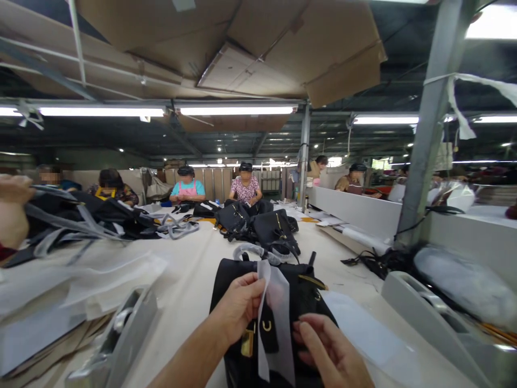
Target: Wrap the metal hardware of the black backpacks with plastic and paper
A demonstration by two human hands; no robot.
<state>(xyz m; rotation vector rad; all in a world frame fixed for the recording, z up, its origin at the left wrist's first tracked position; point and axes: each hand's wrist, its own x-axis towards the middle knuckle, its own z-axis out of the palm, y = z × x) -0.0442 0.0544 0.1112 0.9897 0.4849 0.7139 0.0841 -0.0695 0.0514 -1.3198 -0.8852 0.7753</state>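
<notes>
A black bag (224, 275) with gold-coloured metal fittings lies on the table in front of me. Over its front hangs a translucent white strip (278, 312) of thin sheet, covering part of a gold D-shaped ring. My left hand (242, 302) pinches the strip's upper left edge between thumb and fingers. Beside the strip's right edge, my right hand (323, 345) is closed, its thumb and fingertips together low over the bag; whatever they grip is hidden. A gold tag (247, 343) dangles below my left hand. The bag's handle (250, 249) is wrapped in clear film.
More black bags (270, 229) lie ahead on the pale table (189, 275). At left, another person's hand (14, 191) holds a pile of black bags (100, 215). Grey holders (121, 334) stand either side; white sheets (363, 328) lie right. Several people sit beyond.
</notes>
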